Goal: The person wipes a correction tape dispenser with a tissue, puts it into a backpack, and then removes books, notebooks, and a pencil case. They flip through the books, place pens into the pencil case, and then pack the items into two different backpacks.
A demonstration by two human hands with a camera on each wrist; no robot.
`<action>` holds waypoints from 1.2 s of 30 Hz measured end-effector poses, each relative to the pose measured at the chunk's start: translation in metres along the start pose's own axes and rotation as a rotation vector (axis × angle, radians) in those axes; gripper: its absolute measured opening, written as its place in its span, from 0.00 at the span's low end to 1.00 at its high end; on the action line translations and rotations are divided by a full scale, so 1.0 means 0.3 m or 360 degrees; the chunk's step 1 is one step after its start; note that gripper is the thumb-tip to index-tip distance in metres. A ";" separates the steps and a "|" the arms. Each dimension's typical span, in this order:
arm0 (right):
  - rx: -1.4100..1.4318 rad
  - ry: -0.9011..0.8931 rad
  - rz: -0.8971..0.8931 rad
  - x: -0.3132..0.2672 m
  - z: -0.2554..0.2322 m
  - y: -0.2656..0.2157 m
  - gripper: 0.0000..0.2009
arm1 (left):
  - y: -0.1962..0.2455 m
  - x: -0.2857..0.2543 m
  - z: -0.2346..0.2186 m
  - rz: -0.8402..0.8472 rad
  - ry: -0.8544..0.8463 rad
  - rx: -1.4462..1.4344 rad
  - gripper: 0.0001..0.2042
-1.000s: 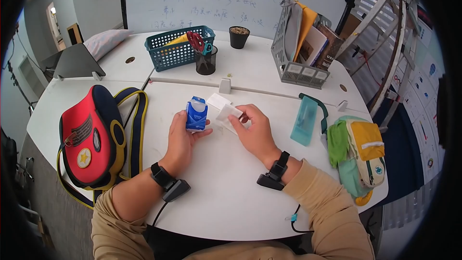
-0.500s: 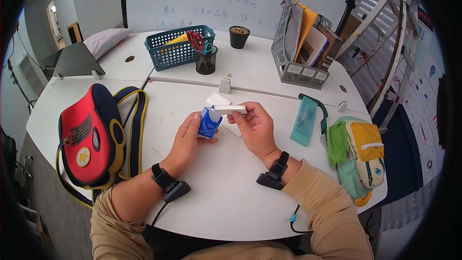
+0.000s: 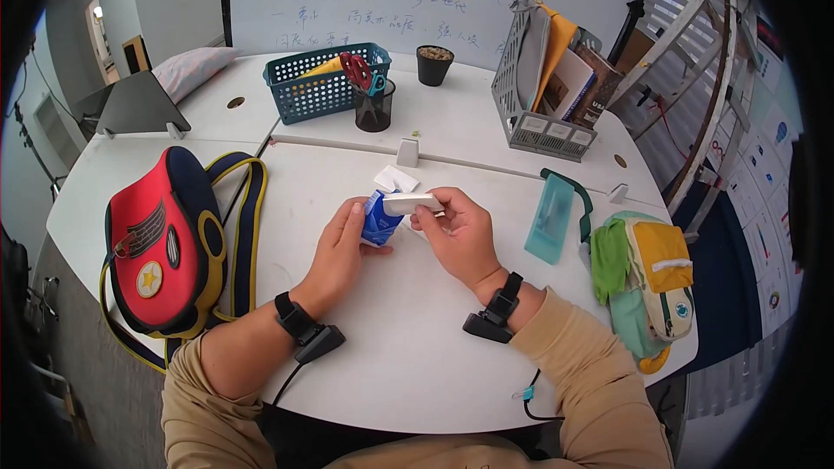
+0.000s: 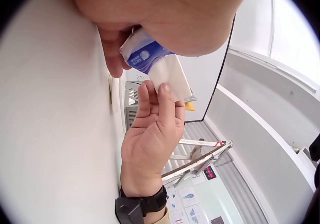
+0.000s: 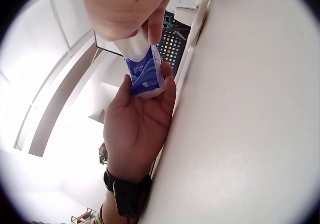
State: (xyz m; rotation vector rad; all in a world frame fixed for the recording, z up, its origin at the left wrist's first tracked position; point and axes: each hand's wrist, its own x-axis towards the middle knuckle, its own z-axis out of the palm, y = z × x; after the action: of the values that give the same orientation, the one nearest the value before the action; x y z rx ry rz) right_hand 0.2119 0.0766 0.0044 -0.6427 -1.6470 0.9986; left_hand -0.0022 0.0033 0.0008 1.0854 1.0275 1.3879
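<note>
My left hand (image 3: 340,239) grips a blue and white pocket tissue pack (image 3: 378,226), fingers round one side and thumb on the other. Between thumb and fingers, my right hand (image 3: 466,239) pinches a folded white tissue (image 3: 410,203) at the pack's upper end. In the left wrist view the folded tissue (image 4: 171,76) meets the mouth of the pack (image 4: 145,54). From the right wrist side, the pack (image 5: 145,74) lies against the left fingers, its clear plastic end near the palm. Beyond the pack, another white tissue (image 3: 397,177) lies on the table.
At left stands a red and navy backpack (image 3: 143,243); a pale green and yellow bag (image 3: 647,282) is at right beside a teal case (image 3: 549,219). Behind are a basket (image 3: 321,100), a pen cup with scissors (image 3: 373,111), a potted plant (image 3: 433,68) and a file holder (image 3: 543,135).
The left hand has shifted right and tilted the tissue pack. The right hand's tissue, held apart from the pack and angled before, now lies flat at its upper end.
</note>
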 end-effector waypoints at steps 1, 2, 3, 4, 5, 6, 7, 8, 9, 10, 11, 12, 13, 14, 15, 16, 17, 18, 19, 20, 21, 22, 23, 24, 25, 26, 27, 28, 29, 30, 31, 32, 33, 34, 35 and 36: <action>-0.0003 0.0002 0.0016 -0.001 0.004 -0.006 0.08 | 0.001 -0.001 0.001 -0.0001 0.0007 0.0013 0.24; -0.0005 0.0004 0.0032 -0.002 0.006 -0.008 0.08 | 0.004 -0.002 0.003 -0.0003 0.0015 0.0026 0.24; -0.0017 0.0004 0.0035 -0.002 0.006 -0.003 0.09 | 0.006 -0.003 0.005 -0.0004 0.0022 0.0039 0.24; -0.0030 0.0005 0.0038 -0.002 0.002 0.006 0.09 | 0.004 -0.002 0.004 0.0009 0.0021 0.0037 0.23; -0.0042 0.0005 0.0041 -0.002 -0.001 0.013 0.10 | -0.001 0.000 0.003 0.0023 0.0021 0.0034 0.23; -0.0066 0.0026 0.0057 -0.002 -0.003 0.016 0.10 | -0.001 0.000 0.003 0.0037 0.0020 0.0031 0.23; -0.0091 0.0046 0.0072 -0.002 -0.005 0.019 0.10 | -0.001 0.000 0.003 0.0047 0.0014 0.0071 0.23; -0.0115 0.0066 0.0087 -0.002 -0.007 0.019 0.11 | 0.001 0.001 0.005 0.0057 0.0009 0.0110 0.22; -0.0128 0.0069 0.0120 -0.002 -0.009 0.012 0.10 | 0.002 0.000 0.005 0.0067 0.0004 0.0150 0.22; -0.0142 0.0072 0.0154 -0.002 -0.011 -0.001 0.10 | 0.003 0.000 0.005 0.0077 0.0004 0.0163 0.22; -0.0156 0.0075 0.0187 -0.001 -0.012 -0.009 0.10 | 0.003 -0.001 0.005 0.0086 0.0004 0.0176 0.22; -0.0180 0.0082 0.0181 0.001 -0.013 -0.007 0.10 | 0.002 -0.001 0.005 0.0096 0.0003 0.0189 0.22; -0.0204 0.0088 0.0176 0.002 -0.014 -0.005 0.10 | 0.000 -0.001 0.004 0.0096 -0.0002 0.0197 0.22; -0.0229 0.0094 0.0171 0.002 -0.015 -0.004 0.09 | -0.003 0.000 0.002 0.0095 -0.0006 0.0205 0.23; -0.0189 0.0066 0.0184 0.000 -0.015 -0.004 0.10 | -0.005 0.000 0.000 0.0095 -0.0011 0.0213 0.23; -0.0149 0.0038 0.0196 -0.001 -0.016 -0.005 0.10 | -0.008 0.001 -0.003 0.0083 -0.0029 0.0209 0.23; -0.0109 0.0010 0.0208 -0.002 -0.016 -0.005 0.10 | -0.011 0.003 -0.006 0.0070 -0.0048 0.0205 0.23; -0.0160 0.0018 0.0137 -0.001 -0.015 -0.005 0.10 | -0.010 0.004 -0.006 0.0058 -0.0067 0.0202 0.23; -0.0211 0.0025 0.0065 -0.001 -0.014 -0.003 0.11 | -0.010 0.003 -0.006 0.0055 -0.0068 0.0198 0.23; -0.0262 0.0034 -0.0007 0.000 -0.013 -0.002 0.11 | -0.008 0.002 -0.004 0.0051 -0.0069 0.0193 0.24; -0.0238 0.0068 -0.0030 0.001 -0.010 0.001 0.10 | -0.006 0.002 -0.002 0.0048 -0.0072 0.0189 0.24; -0.0214 0.0103 -0.0053 0.001 -0.007 0.005 0.10 | -0.007 0.001 0.000 0.0050 -0.0069 0.0192 0.24; -0.0190 0.0138 -0.0076 0.001 -0.006 0.009 0.09 | -0.007 0.000 0.001 0.0052 -0.0067 0.0195 0.24; -0.0198 0.0109 -0.0092 0.002 -0.006 0.014 0.09 | -0.006 -0.001 0.003 0.0054 -0.0065 0.0198 0.24; -0.0205 0.0079 -0.0107 0.003 -0.007 0.021 0.10 | -0.003 -0.003 0.004 0.0037 -0.0064 0.0203 0.23; -0.0212 0.0049 -0.0123 0.003 -0.007 0.025 0.10 | 0.002 -0.005 0.005 0.0020 -0.0063 0.0207 0.23; -0.0215 0.0045 -0.0129 0.003 -0.007 0.026 0.10 | 0.005 -0.006 0.005 0.0002 -0.0062 0.0212 0.23; -0.0219 0.0042 -0.0135 0.002 -0.006 0.027 0.10 | 0.003 -0.006 0.004 0.0012 -0.0065 0.0210 0.23; -0.0222 0.0038 -0.0141 0.002 -0.006 0.027 0.10 | -0.001 -0.004 0.002 0.0022 -0.0067 0.0208 0.23; -0.0253 0.0006 -0.0154 0.003 -0.007 0.019 0.11 | -0.004 -0.003 0.000 0.0031 -0.0070 0.0206 0.23; -0.0284 -0.0027 -0.0165 0.005 -0.009 0.004 0.11 | -0.006 -0.002 0.000 0.0040 -0.0071 0.0208 0.23; -0.0315 -0.0060 -0.0177 0.007 -0.011 -0.006 0.11 | -0.008 -0.001 0.000 0.0049 -0.0072 0.0210 0.23; -0.0331 -0.0069 -0.0184 0.007 -0.013 -0.008 0.11 | -0.010 -0.001 0.000 0.0058 -0.0074 0.0213 0.23; -0.0347 -0.0078 -0.0191 0.008 -0.014 -0.009 0.11 | -0.010 -0.001 0.000 0.0062 -0.0078 0.0215 0.23; -0.0363 -0.0087 -0.0199 0.008 -0.015 -0.010 0.11 | -0.010 -0.001 0.000 0.0065 -0.0081 0.0218 0.23; -0.0364 -0.0127 -0.0206 0.007 -0.016 -0.011 0.11 | -0.009 -0.001 0.000 0.0068 -0.0084 0.0220 0.23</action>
State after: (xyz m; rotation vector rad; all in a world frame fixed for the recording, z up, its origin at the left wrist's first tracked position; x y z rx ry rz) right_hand 0.2162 0.0782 0.0087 -0.6444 -1.8659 0.7575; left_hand -0.0015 0.0031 -0.0020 1.2459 1.0798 1.3302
